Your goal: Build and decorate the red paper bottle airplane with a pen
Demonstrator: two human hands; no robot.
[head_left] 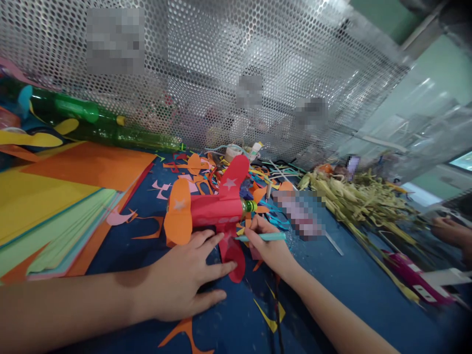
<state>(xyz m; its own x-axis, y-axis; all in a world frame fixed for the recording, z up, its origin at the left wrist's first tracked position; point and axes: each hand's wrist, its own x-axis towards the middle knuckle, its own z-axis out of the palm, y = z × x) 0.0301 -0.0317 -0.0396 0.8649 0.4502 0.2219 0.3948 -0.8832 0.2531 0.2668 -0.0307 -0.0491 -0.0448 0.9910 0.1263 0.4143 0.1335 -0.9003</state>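
A toy plane (210, 210) made from a bottle wrapped in red paper lies on the blue table. It has red paper wings, an orange paper tail (179, 216) and a green bottle neck at its right end. Pale stars show on the far wing (230, 183) and on the tail. My left hand (188, 275) lies with spread fingers against the near wing (234, 258). Between the fingertips of my right hand (269, 243) is a turquoise pen (271, 236), its tip at the star on the near wing.
Coloured paper sheets (92, 162) are stacked at left, with green bottles (81, 113) behind. Paper scraps surround the plane. Dried husks (354, 196) and a magenta-and-white glue gun (420, 278) lie at right, near another person's hand (452, 231). A perforated metal panel (206, 64) stands behind.
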